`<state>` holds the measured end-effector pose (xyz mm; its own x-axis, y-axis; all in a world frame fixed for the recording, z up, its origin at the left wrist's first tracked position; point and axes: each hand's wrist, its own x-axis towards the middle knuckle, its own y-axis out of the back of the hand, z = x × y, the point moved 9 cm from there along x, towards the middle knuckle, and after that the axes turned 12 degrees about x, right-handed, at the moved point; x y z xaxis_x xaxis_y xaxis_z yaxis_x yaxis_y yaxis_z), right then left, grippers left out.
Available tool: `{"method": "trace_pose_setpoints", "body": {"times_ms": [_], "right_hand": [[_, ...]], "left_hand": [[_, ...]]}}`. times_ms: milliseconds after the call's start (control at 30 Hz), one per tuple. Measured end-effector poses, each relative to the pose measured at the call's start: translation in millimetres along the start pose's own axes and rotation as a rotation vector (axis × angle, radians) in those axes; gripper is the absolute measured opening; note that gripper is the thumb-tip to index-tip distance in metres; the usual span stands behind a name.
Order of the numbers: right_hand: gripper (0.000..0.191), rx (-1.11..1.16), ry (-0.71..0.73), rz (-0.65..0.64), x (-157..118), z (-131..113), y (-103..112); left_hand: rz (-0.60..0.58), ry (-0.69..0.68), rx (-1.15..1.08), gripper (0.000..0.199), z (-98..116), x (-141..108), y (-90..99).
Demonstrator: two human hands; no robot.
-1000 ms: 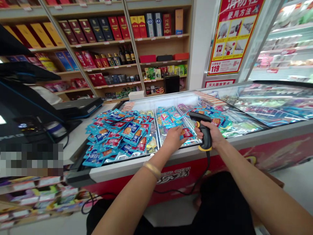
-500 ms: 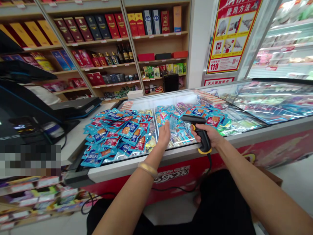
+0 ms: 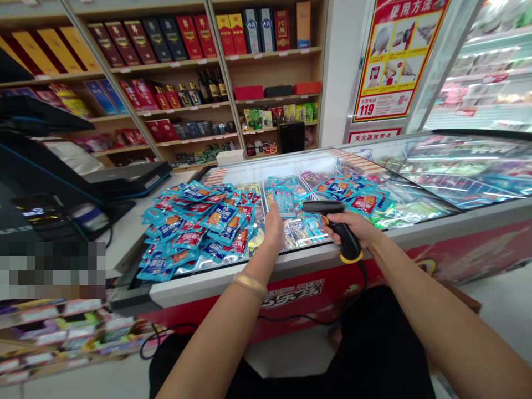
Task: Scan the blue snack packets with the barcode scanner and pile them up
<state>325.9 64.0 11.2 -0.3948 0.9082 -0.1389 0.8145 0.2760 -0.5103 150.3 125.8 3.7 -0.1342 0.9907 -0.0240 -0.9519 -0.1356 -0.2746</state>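
A light-blue snack packet (image 3: 285,204) is held upright in my left hand (image 3: 273,228), its printed back turned partly toward me. My right hand (image 3: 353,226) is wrapped round the grip of a black and yellow barcode scanner (image 3: 322,207), whose head points left at the packet, a short gap away. Left of my hands, a large heap of blue and red snack packets (image 3: 199,221) lies on the glass top of a chest freezer (image 3: 291,257). To the right, a smaller pile of similar packets (image 3: 357,194) rests on the same glass.
A dark checkout machine (image 3: 37,166) and a flat black device (image 3: 128,177) stand on the counter at left. Shelves of boxed bottles (image 3: 166,41) line the back wall. The scanner's cable (image 3: 299,317) hangs in front of the freezer. A red poster (image 3: 399,61) is at right.
The packet in my left hand has turned so its printed face shows more clearly. My right hand has moved the scanner slightly left and down, with its head closer to the packet.
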Motion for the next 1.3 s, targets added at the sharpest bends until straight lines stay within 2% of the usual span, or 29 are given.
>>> {"method": "trace_pose_setpoints", "body": {"times_ms": [167, 233, 300, 367, 500, 567, 633, 700, 800, 900, 1000, 1067, 1133, 1300], "right_hand": [[0.032, -0.008, 0.019, 0.016, -1.5, -1.7, -2.0], [0.033, -0.009, 0.04, 0.021, -3.0, -4.4, -3.1], [0.032, 0.008, 0.059, 0.029, -4.3, -7.1, -3.8], [0.03, 0.05, 0.068, 0.04, -4.2, -8.1, -4.5], [0.028, 0.153, 0.064, 0.027, 3.5, -2.5, -15.8], [0.029, 0.19, 0.064, 0.007, 10.7, 2.4, -27.5], [0.03, 0.216, 0.055, -0.012, 18.2, 8.3, -41.1], [0.029, 0.233, 0.037, -0.032, 24.3, 14.1, -54.1], [0.027, 0.236, 0.027, -0.051, 29.3, 18.7, -66.8], [0.027, 0.236, 0.012, -0.065, 30.9, 21.2, -71.9], [0.026, 0.255, 0.011, -0.063, 32.8, 22.2, -74.1], [0.025, 0.263, 0.015, -0.061, 35.6, 23.6, -77.4], [0.024, 0.264, 0.006, -0.072, 40.2, 27.5, -84.1], [0.023, 0.259, -0.037, -0.132, 56.8, 42.1, -110.1]], "left_hand": [[-0.022, 0.042, -0.002, 0.037, 1.2, -2.7, -5.1], [-0.014, 0.044, 0.052, 0.039, 1.6, -5.3, -5.4], [-0.003, -0.01, 0.161, 0.04, 7.0, -9.4, -3.7], [0.001, -0.168, 0.313, 0.039, 24.2, -14.8, -0.4], [0.034, -0.628, 0.706, 0.042, 83.8, -30.0, 17.1], [0.126, -0.793, 0.933, 0.045, 115.2, -33.7, 38.1], [0.279, -0.864, 1.142, 0.045, 143.9, -33.8, 68.6], [0.399, -0.84, 1.297, 0.048, 164.9, -32.5, 102.8], [0.556, -0.728, 1.418, 0.052, 182.9, -37.7, 156.7], [0.702, -0.555, 1.459, 0.058, 187.2, -47.9, 207.2], [0.789, -0.356, 1.512, 0.06, 183.1, -52.2, 243.4], [0.775, -0.247, 1.591, 0.057, 178.0, -48.8, 254.5], [0.715, -0.185, 1.685, 0.053, 172.5, -42.3, 255.8], [0.625, -0.207, 1.746, 0.054, 165.4, -29.4, 246.0]]}}
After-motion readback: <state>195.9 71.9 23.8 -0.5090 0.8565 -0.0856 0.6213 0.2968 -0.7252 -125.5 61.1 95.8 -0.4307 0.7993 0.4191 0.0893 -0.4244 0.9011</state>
